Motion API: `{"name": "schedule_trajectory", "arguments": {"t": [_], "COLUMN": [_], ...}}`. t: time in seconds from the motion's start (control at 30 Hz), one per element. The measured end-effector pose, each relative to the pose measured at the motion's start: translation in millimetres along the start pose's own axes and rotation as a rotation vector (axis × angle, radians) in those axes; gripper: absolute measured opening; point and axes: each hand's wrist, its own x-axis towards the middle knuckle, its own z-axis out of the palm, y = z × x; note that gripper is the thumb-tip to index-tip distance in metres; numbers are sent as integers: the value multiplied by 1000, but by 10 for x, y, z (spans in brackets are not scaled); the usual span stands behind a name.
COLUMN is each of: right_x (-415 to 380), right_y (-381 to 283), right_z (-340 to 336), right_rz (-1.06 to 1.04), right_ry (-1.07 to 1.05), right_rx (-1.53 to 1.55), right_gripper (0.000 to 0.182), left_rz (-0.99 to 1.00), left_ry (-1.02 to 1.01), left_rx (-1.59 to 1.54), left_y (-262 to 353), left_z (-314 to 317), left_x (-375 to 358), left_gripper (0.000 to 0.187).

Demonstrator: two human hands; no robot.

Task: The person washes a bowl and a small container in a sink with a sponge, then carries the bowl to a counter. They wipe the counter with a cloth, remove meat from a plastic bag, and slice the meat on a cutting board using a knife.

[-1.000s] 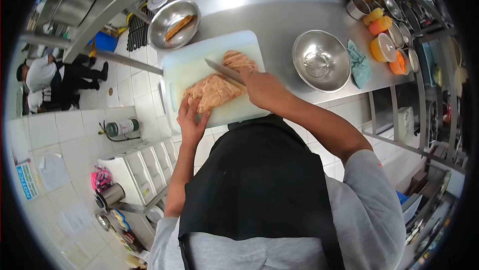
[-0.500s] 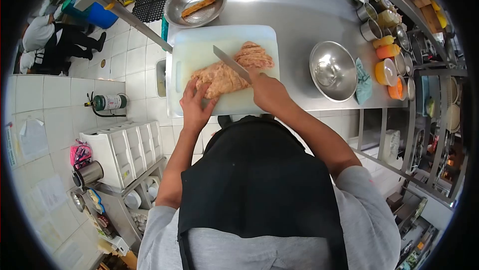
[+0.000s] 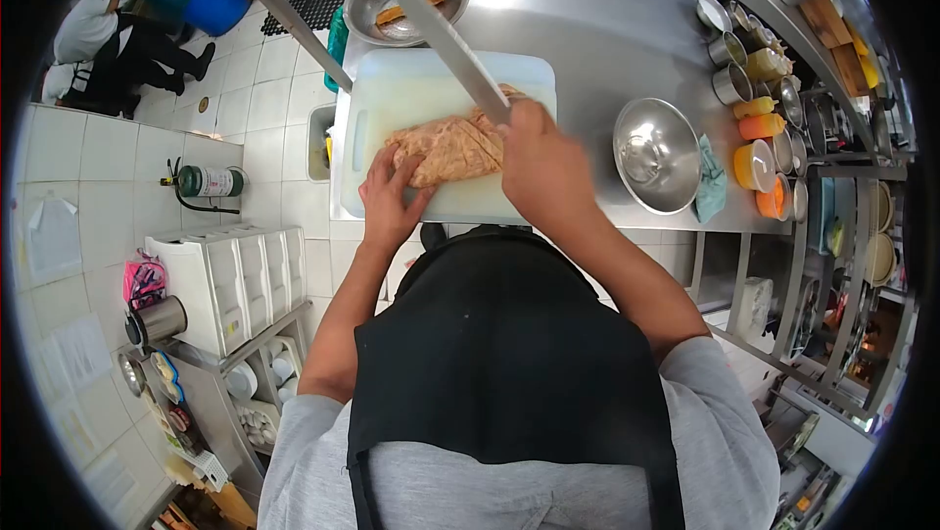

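Observation:
A large slab of raw pinkish meat (image 3: 448, 149) lies on a white cutting board (image 3: 401, 99) on the steel counter. My left hand (image 3: 389, 199) presses flat on the near left end of the meat. A long knife (image 3: 453, 52) is gripped in my right hand (image 3: 540, 166), its blade lifted above the board and pointing away toward the far bowl. My right hand hides the right part of the meat.
A steel bowl (image 3: 382, 1) with a strip of food stands beyond the board. An empty steel bowl (image 3: 654, 154) and a teal cloth (image 3: 711, 182) lie to the right, with metal and orange containers (image 3: 758, 166) behind. Another person (image 3: 108, 40) crouches on the tiled floor at far left.
My right hand has raised the knife from the meat, so the blade now hangs over the board toward the far bowl. My left hand stays on the meat.

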Motion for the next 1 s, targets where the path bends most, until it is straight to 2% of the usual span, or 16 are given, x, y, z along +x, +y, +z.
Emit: {"name": "schedule_trajectory", "arguments": {"t": [0.1, 0.2, 0.3, 0.4, 0.5, 0.6, 0.7, 0.8, 0.9, 1.0], "right_x": [-108, -64, 86, 201, 117, 148, 95, 62, 85, 142], "right_y": [664, 736, 1235, 1174, 1015, 363, 129, 399, 688, 655], "right_z": [872, 914, 981, 566, 578, 131, 35, 513, 812, 815], "right_rz": [105, 91, 4, 375, -1, 83, 32, 91, 176, 142], "right_ry": [-445, -378, -385, -607, -402, -302, -60, -237, -481, -449], "right_rx": [-194, -162, 15, 306, -43, -37, 37, -101, -112, -94], "right_gripper": [35, 42, 29, 31, 34, 33, 33, 29, 27, 26], "left_rz": [30, 43, 31, 36, 59, 42, 52, 51, 48, 66], "left_ry": [7, 22, 36, 2, 5, 13, 16, 11, 0, 19], "left_rx": [-13, -5, 18, 23, 31, 3, -6, -13, -16, 17], "left_y": [-1, -20, 2, -3, -40, -41, -40, -59, -45, -44], "left_z": [-9, 3, -6, -34, -21, 3, 7, 20, 0, 9], "left_x": [3, -5, -10, -18, -16, -31, -16, -13, -14, -17], "left_gripper": [55, 54, 55, 57, 58, 55, 55, 56, 57, 56]}}
